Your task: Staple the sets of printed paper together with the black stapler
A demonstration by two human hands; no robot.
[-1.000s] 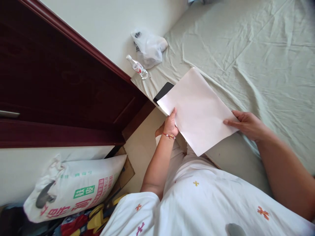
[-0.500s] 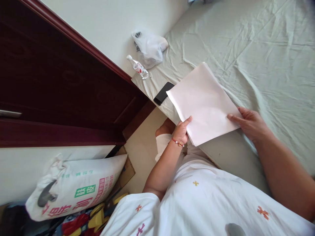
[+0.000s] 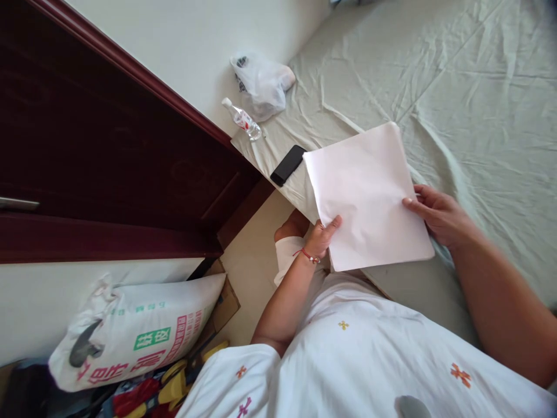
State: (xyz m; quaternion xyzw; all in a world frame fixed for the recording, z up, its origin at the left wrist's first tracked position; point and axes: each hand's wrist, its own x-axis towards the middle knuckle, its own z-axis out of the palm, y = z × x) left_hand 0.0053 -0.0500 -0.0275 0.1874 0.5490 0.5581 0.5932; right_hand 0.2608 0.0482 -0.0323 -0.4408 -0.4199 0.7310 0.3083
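Observation:
A blank white sheet of paper (image 3: 368,194) is held over the near edge of a bed with a pale green sheet (image 3: 456,93). My left hand (image 3: 319,238), with a red bead bracelet at the wrist, pinches the paper's lower left edge, thumb on top. My right hand (image 3: 439,215) grips the right edge, fingers curled over it. A black phone (image 3: 288,165) lies on the bed just left of the paper.
A small plastic water bottle (image 3: 242,119) and a white plastic bag (image 3: 261,84) lie at the bed's corner by the wall. A dark red wooden door (image 3: 108,157) stands at left. A printed white sack (image 3: 134,331) rests on the floor below it.
The paper has turned clockwise and shifted right, uncovering the phone. My left hand slid down from the sheet's left side to its lower corner. My right hand stayed on the right edge.

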